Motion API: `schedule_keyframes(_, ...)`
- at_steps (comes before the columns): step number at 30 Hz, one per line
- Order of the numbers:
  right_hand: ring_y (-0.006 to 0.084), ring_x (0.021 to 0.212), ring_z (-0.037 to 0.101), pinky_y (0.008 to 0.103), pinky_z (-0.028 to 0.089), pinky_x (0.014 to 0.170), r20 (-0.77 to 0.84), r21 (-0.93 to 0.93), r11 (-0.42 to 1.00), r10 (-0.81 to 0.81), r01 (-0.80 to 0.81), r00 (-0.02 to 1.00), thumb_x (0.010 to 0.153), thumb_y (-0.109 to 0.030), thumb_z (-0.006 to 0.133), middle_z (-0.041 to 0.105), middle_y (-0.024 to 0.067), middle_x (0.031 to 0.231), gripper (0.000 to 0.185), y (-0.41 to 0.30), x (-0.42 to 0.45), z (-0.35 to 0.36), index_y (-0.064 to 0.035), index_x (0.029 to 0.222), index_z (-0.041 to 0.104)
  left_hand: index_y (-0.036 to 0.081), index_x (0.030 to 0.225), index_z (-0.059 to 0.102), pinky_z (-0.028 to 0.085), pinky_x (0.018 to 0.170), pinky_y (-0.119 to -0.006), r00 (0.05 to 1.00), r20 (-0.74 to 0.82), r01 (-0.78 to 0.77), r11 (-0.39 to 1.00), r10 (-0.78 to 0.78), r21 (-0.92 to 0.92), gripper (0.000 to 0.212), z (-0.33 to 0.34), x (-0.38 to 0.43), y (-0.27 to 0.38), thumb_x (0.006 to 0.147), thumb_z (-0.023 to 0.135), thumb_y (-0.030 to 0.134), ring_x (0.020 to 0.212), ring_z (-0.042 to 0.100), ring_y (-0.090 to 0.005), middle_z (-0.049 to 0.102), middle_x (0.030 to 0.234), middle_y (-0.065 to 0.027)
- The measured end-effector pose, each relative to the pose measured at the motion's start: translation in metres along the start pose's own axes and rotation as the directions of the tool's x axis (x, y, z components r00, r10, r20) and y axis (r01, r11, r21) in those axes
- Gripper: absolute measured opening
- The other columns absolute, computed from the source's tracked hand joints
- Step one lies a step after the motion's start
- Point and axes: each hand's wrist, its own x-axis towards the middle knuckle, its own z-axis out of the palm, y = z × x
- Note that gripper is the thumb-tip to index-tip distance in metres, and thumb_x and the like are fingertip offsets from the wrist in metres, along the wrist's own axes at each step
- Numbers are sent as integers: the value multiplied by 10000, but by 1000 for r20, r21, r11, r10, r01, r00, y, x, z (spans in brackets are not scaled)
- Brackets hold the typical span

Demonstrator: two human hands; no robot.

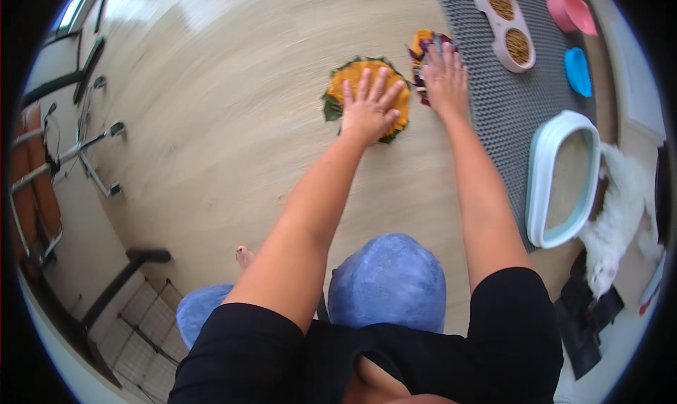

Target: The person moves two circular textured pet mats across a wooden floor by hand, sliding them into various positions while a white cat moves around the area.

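Note:
My left hand (370, 107) lies flat, fingers spread, on a round orange fabric piece (394, 121) with dark green leaf-like edging. Beside it, my right hand (446, 78) presses palm down on a second cloth piece (422, 49) in orange, dark purple and grey, close to the edge of a grey textured mat (492, 113). Part of each fabric piece is hidden under the hand on it. Both pieces rest on the light wood-look floor (254, 113), a small gap apart. Neither hand is gripping anything.
On the mat are a double bowl of kibble (512, 29), a pink bowl (571, 13), a blue dish (577, 71) and a litter tray (539, 181). A white cat (616, 208) lies beyond the tray. A wheeled chair base (79, 150) and wire rack (140, 324) stand left.

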Motion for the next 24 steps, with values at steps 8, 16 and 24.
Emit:
schedule_keyframes(8,317,1417,255,565,227,1115,-38,-30,999,20,-21,999,979,-432,392,222,42,1566,552,-5,-3,5,-330,1496,228,449,1485,168,66,1167,-535,989,-9,-144,988,144,50,569,1,-45,-41,960,364,552,1470,59,-217,80,1595,63)
schedule_keyframes(16,330,1438,189,591,129,1125,102,-103,994,58,-48,993,991,-482,317,151,53,1588,560,-74,-53,32,-324,1513,190,474,1453,262,74,1176,-504,974,-221,50,999,-53,-16,513,12,-137,-180,956,345,574,1458,130,-180,147,1579,107)
schedule_keyframes(24,301,1447,163,550,128,1146,329,57,844,-520,533,788,986,-478,342,150,5,1586,537,-273,-48,27,-352,1497,234,460,1435,325,58,1171,-511,879,-243,358,905,-409,-228,546,31,-255,-311,915,420,597,1459,136,-207,188,1576,68)
